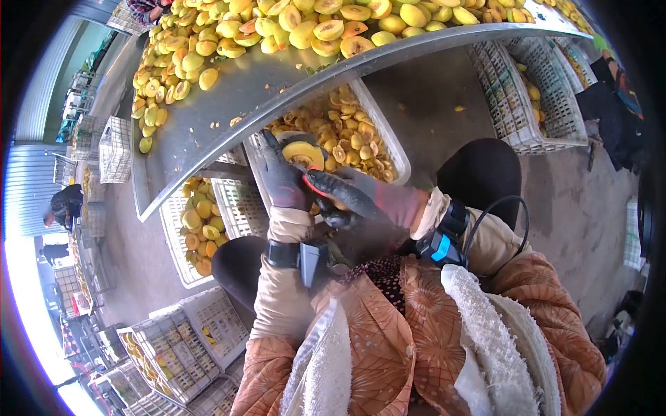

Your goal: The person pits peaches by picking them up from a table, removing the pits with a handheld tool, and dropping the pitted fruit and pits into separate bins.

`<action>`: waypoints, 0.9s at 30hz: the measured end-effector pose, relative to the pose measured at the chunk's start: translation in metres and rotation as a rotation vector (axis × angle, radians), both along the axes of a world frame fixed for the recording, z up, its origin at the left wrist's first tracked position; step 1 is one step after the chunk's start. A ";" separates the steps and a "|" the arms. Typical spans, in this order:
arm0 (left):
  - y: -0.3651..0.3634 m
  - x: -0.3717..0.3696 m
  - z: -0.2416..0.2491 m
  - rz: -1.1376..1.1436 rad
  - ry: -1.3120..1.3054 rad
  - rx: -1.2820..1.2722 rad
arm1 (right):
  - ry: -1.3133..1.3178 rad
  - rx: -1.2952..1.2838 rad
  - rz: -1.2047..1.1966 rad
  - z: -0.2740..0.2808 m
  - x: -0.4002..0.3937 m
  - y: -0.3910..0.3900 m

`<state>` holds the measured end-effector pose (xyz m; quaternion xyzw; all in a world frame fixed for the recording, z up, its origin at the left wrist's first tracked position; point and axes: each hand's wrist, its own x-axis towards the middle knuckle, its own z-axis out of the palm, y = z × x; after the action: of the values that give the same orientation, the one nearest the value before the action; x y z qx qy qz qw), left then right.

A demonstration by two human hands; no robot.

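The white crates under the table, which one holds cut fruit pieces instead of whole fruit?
The crate just beyond the hands, under the table edge: it holds cut pieces. The crate at lower left holds whole fruit.

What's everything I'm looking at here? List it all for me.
Fruit half: one, yellow, held in left hand.
Loose fruit: many, yellow, heaped on the table.
Metal table: one, grey, tilted across the top.
Crate of pits: one, white, under the table edge.
Crate of fruit: one, white, left of the knees.
Empty crates: several, white, upper right.
Stacked crates: several, white, lower left.
Another person: one, dark clothes, far left.
Left hand: dark glove, gripping the fruit half.
Right hand: dark glove with red fingertip, against the fruit.
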<state>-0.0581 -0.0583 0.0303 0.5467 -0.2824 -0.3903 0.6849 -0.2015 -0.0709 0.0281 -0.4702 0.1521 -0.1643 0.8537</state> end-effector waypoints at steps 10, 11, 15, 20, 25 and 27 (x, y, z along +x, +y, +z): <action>0.008 0.014 -0.009 -0.007 -0.174 -0.022 | -0.103 0.754 0.328 -0.028 0.013 0.001; 0.010 0.014 0.001 -0.169 0.067 -0.024 | -0.116 0.773 0.335 -0.027 0.016 0.004; 0.006 0.065 -0.044 -0.142 0.269 -0.005 | -0.242 0.701 0.382 -0.020 0.018 -0.005; 0.037 0.180 -0.017 0.529 -0.545 0.271 | 0.491 0.404 -0.342 -0.019 0.030 -0.014; 0.022 0.238 0.034 0.820 -1.649 0.707 | 0.465 0.279 -0.274 -0.030 0.036 -0.014; -0.034 0.267 0.035 0.370 -1.610 0.380 | 0.493 0.243 -0.285 -0.028 0.041 -0.015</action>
<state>0.2093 -0.0919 0.0649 0.8011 -0.5195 0.1954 0.2241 -0.1600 -0.0859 0.0000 -0.3640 0.4378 -0.1440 0.8094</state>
